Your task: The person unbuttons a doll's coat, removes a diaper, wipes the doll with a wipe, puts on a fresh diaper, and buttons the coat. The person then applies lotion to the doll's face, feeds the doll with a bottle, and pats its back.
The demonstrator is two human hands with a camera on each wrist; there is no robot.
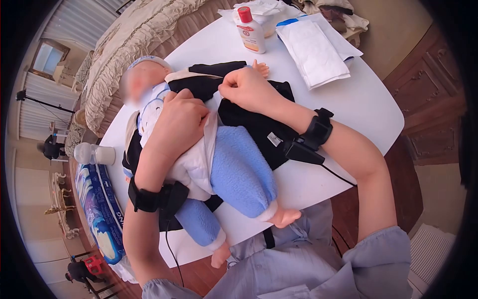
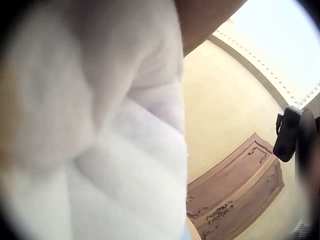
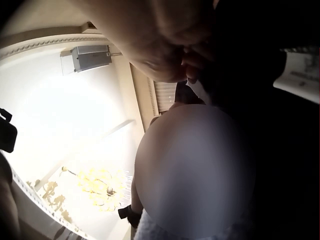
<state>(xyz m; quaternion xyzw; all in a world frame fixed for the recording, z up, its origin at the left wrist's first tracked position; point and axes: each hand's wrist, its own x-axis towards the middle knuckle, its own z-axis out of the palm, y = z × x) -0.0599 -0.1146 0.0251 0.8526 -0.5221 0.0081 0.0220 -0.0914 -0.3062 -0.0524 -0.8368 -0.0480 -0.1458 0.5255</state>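
Note:
A baby doll [image 1: 149, 82] lies on its back on a black jacket [image 1: 259, 124] spread over the white table [image 1: 358, 99]. It wears a white top [image 1: 196, 159] and light blue trousers [image 1: 241, 169]. My left hand [image 1: 196, 107] lies on the doll's chest, its fingers curled into the white top, which fills the left wrist view as white fabric [image 2: 100, 150]. My right hand [image 1: 226, 89] is closed just right of the chest and pinches the edge of the black jacket [image 3: 270, 150] with its fingertips [image 3: 190, 70]. The two hands nearly touch.
At the table's far end stand a red-capped lotion bottle [image 1: 250, 31], a wipes pack [image 1: 261, 12] and a stack of white pads [image 1: 313, 52]. A baby bottle [image 1: 92, 153] and a blue package [image 1: 99, 209] sit at the left edge. A bed [image 1: 124, 40] lies beyond.

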